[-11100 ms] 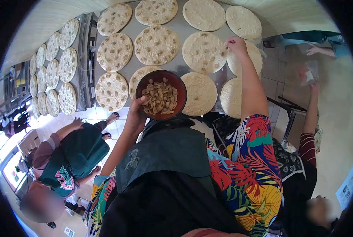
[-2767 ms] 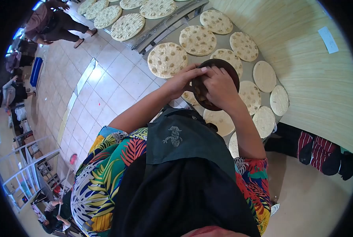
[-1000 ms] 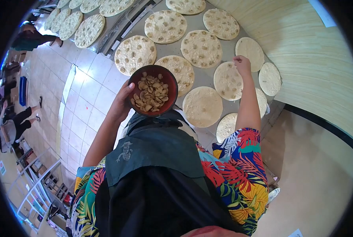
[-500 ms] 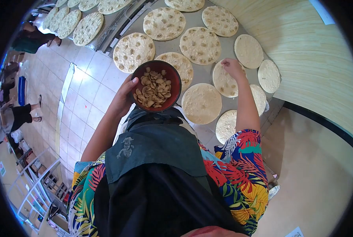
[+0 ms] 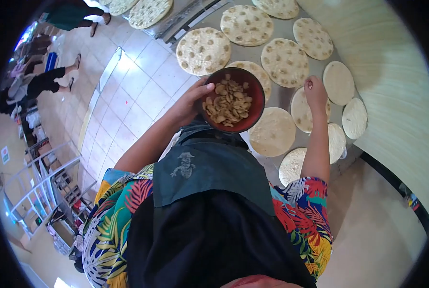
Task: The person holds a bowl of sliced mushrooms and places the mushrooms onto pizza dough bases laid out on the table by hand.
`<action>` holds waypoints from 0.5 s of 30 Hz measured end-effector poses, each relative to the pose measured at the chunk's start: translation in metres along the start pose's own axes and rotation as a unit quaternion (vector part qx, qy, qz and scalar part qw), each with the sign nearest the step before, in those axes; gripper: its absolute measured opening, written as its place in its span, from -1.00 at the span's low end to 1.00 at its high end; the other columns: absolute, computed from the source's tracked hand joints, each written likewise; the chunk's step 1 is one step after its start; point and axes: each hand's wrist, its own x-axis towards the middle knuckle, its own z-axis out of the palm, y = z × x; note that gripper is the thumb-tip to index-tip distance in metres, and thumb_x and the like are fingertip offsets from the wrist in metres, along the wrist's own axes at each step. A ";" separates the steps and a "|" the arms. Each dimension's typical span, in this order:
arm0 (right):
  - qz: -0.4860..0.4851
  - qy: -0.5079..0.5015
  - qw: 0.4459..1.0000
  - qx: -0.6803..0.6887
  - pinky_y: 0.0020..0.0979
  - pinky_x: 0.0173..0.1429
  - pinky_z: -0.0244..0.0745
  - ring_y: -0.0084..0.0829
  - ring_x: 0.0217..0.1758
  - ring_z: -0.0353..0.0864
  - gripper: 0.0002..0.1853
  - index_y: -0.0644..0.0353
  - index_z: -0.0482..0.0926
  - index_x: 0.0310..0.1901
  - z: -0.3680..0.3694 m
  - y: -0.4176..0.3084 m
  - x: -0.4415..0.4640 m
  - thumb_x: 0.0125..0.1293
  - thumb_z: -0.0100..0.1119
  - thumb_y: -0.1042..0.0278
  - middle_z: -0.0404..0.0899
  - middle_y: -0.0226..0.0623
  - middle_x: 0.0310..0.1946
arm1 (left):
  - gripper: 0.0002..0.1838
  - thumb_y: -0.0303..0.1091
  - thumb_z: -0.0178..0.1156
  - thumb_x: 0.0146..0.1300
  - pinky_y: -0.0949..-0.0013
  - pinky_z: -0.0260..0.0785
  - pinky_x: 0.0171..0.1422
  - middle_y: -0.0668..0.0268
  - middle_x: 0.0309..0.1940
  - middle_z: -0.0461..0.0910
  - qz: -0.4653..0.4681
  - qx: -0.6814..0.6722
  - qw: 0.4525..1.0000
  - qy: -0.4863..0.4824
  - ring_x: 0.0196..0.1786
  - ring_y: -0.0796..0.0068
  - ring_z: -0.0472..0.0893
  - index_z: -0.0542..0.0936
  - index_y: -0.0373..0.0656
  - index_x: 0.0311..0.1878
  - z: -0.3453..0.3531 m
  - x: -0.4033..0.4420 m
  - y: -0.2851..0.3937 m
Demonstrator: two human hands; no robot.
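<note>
Right hand (image 5: 315, 94) edgeward — seemingly; dough (image 5: 301, 114) beneath

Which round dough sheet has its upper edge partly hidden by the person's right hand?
The dough sheet right of the bowl, between a well-dotted one (upper left) and a barer one (lower left). The right hand covers no other sheet's upper edge.

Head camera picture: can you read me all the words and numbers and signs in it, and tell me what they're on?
There are no words or numbers that I can read.
Sign at the far left: too small and blurred to read.
Apron: a pale animal-shaped picture, with no letters that I can make out.
Bowl: no writing shows.
</note>
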 end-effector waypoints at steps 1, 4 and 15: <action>-0.002 -0.001 1.000 0.003 -0.26 -0.22 0.48 -0.23 -0.27 0.60 -0.91 0.15 0.58 -0.25 -0.013 -0.020 -0.003 0.23 0.12 0.42 0.58 -0.24 -0.32 | -0.27 0.01 0.16 0.27 0.24 0.27 0.32 0.14 0.19 0.40 0.007 -0.013 1.000 -0.014 0.22 0.33 0.42 0.19 -0.24 0.35 0.005 0.000 0.002; -0.051 0.053 0.951 0.299 -0.47 -0.25 0.45 -0.44 -0.36 0.55 -0.92 0.26 0.58 -0.25 -0.055 -0.100 -0.024 0.21 0.20 0.50 0.58 -0.28 -0.34 | -0.24 0.04 0.16 0.27 0.21 0.27 0.33 0.11 0.19 0.39 0.002 -0.017 1.000 -0.023 0.24 0.31 0.41 0.16 -0.25 0.36 0.005 0.006 -0.002; -0.307 -0.026 0.945 0.113 -0.25 -0.08 0.46 -0.18 -0.14 0.54 -0.80 0.25 0.56 -0.24 -0.040 -0.214 -0.062 0.05 0.19 0.45 0.55 -0.18 -0.27 | -0.24 0.11 0.27 0.16 0.14 0.39 0.11 0.23 0.10 0.40 -0.003 0.044 0.999 0.004 0.16 0.32 0.42 0.26 -0.06 0.31 0.013 0.026 -0.013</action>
